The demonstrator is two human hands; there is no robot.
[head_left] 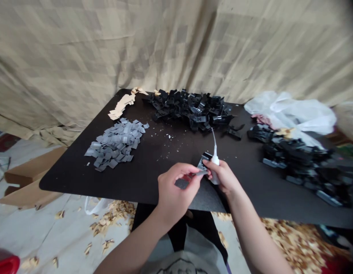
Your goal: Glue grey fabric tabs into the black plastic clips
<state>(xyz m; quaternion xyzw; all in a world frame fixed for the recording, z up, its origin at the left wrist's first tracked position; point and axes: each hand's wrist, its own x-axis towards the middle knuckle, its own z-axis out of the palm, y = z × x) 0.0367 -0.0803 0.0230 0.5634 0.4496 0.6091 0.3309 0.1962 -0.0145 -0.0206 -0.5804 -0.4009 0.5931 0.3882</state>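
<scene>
Two bare hands meet over the near part of a black worktop (153,179). The left hand (176,186) has its thumb and fingertips pinched nearly closed on a small grey pad (201,173), at the very tips of its grip. The right hand (225,177) is curled closed around two things: a black plastic clip (204,158), under the thumb and projecting beyond it toward the far side, and a white squeeze bottle (215,161), roughly upright, its long thin nozzle pointing up and away. The pad is right beside the clip's near end; whether they touch is hard to tell.

The worktop's near edge runs just below the hands, and both forearms cross it. Bare surface lies between the left hand and a heap of grey pads (116,142) on the left, with white crumbs (169,137) scattered farther back. Beyond the hands, a large heap of black clips (193,108) fills the far middle, close to the curtain (165,42). To the right, open surface separates the right hand from another black heap (304,163), with a crumpled white plastic bag (293,110) behind it.
</scene>
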